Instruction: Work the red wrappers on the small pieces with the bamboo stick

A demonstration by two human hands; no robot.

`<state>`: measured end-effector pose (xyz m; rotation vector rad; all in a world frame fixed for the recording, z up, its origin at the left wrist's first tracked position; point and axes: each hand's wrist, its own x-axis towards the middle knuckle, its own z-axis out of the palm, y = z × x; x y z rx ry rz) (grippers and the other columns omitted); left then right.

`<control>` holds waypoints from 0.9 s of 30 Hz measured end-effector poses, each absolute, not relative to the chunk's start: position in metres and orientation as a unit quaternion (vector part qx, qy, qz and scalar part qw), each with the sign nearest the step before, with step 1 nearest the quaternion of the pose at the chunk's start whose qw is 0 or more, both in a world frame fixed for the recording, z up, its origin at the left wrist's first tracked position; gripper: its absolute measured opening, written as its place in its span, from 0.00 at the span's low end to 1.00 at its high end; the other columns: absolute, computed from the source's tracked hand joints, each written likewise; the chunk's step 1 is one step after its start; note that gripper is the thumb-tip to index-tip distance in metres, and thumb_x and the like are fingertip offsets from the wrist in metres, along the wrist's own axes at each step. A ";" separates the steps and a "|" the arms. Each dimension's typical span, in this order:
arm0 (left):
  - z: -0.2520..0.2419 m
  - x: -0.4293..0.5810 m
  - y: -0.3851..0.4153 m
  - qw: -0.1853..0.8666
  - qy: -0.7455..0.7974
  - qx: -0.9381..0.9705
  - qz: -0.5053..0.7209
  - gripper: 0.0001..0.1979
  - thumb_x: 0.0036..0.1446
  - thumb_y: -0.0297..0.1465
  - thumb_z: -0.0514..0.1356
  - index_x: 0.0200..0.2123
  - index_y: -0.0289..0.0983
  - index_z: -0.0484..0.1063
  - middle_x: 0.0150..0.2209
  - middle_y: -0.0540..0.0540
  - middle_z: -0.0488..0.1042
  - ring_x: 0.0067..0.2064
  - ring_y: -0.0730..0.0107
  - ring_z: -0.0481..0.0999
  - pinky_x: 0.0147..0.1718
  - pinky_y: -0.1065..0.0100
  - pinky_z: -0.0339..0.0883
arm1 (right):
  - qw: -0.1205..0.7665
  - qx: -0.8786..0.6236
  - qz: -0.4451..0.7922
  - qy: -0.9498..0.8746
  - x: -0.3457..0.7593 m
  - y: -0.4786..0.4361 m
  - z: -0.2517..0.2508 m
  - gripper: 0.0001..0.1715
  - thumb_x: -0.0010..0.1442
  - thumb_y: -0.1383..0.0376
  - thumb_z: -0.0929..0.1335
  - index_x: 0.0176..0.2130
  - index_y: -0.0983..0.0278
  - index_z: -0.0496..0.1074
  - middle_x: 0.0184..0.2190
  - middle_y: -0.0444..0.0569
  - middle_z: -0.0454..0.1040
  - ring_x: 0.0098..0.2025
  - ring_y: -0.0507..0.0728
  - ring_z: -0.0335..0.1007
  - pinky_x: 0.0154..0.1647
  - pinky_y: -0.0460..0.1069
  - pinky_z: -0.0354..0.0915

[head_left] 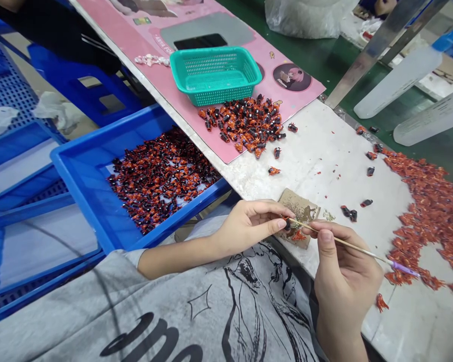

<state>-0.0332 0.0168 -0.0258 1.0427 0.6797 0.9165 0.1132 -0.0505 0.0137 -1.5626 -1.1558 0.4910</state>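
Observation:
My left hand (pixel 258 219) pinches a small black piece (pixel 287 224) between thumb and fingertips. In my right hand (pixel 343 266) is a thin wooden stick (pixel 353 246) with a purple end, its tip reaching the black piece. Right below both hands lies a brown cardboard square (pixel 300 208), speckled and stained, with an orange piece (pixel 299 235) on it. A few black pieces (pixel 349 213) lie on the white table beyond my right hand. A large heap of orange-red pieces (pixel 426 211) spreads over the table's right side.
A green basket (pixel 219 93) stands on a pink printed mat (pixel 147 50), beside a pile of orange-and-black pieces (pixel 249 123). A blue tray (pixel 83 186) at left holds many more. A phone (pixel 200 41), plastic bottles (pixel 400 83) and metal posts (pixel 373 55) are farther back. Someone's dark sleeve shows top left.

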 end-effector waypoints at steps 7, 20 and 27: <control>-0.025 -0.037 0.017 0.702 0.323 0.481 0.414 0.09 0.54 0.33 0.70 0.37 0.35 0.84 0.40 0.42 0.84 0.42 0.65 0.83 0.43 0.68 0.79 | 0.595 -0.585 0.215 -0.507 0.119 -0.051 0.013 0.07 0.67 0.64 0.69 0.39 0.60 0.79 0.33 0.45 0.79 0.37 0.52 0.77 0.39 0.48 0.72; -0.018 -0.028 0.031 0.696 0.444 0.403 0.396 0.13 0.38 0.34 0.77 0.29 0.38 0.83 0.32 0.47 0.84 0.31 0.67 0.82 0.35 0.68 0.80 | 0.293 -0.796 -0.115 -0.517 0.296 -0.109 -0.006 0.13 0.61 0.54 0.70 0.36 0.60 0.77 0.33 0.50 0.80 0.35 0.59 0.76 0.40 0.54 0.70; -0.005 -0.026 0.040 0.685 0.437 0.402 0.422 0.11 0.39 0.33 0.76 0.30 0.38 0.83 0.33 0.47 0.83 0.33 0.67 0.81 0.37 0.66 0.79 | 0.137 -0.815 -0.073 -0.558 0.337 -0.071 -0.024 0.10 0.59 0.61 0.67 0.33 0.61 0.77 0.30 0.52 0.76 0.33 0.60 0.72 0.37 0.54 0.67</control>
